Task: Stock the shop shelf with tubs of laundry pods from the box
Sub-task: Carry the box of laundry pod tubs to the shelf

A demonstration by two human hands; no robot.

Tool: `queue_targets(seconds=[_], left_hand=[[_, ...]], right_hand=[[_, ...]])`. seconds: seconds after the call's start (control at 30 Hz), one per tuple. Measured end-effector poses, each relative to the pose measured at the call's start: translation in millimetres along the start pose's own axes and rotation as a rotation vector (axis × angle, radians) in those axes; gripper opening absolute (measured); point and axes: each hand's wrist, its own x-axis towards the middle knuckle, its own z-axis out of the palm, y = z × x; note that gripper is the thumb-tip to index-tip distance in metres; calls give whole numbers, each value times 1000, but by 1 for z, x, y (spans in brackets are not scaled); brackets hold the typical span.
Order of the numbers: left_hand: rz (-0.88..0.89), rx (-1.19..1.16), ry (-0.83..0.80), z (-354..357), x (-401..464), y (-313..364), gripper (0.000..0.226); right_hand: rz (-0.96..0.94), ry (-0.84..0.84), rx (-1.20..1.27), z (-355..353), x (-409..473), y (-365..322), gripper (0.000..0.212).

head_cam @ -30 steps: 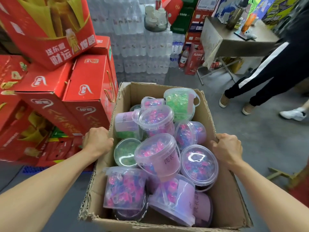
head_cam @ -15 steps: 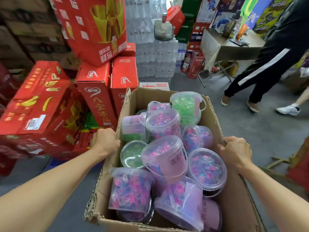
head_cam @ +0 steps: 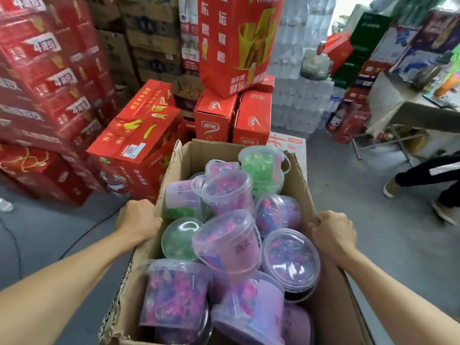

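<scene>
Left hand (head_cam: 138,221) grips the left wall of the cardboard box (head_cam: 302,185), right hand (head_cam: 333,231) grips the right wall, fingers curled over both rims. Tubs of laundry pods (head_cam: 227,245) piled loose between the 2 hands. Red cartons (head_cam: 139,143) beyond left hand.

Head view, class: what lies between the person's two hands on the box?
In the head view, between the left hand and right hand, the open cardboard box holds piled tubs of laundry pods, mostly pink-purple, some green.
</scene>
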Motion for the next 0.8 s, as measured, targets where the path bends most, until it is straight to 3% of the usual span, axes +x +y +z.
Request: queue_targets(seconds=[0.23, 0.4, 0.47, 0.8], left_hand=[[-180, -62, 25, -11, -19, -75, 36], [-294, -62, 64, -32, -30, -127, 30], [-335, -47, 73, -41, -30, -149, 25], [-501, -71, 111, -96, -2, -307, 23]], right_hand=[[-219, -9, -36, 10, 17, -71, 17], [-364, -27, 2, 13, 19, -144, 14], [-403, -50, 12, 17, 18, -177, 24], [-539, -62, -38, 42, -3, -380, 14]])
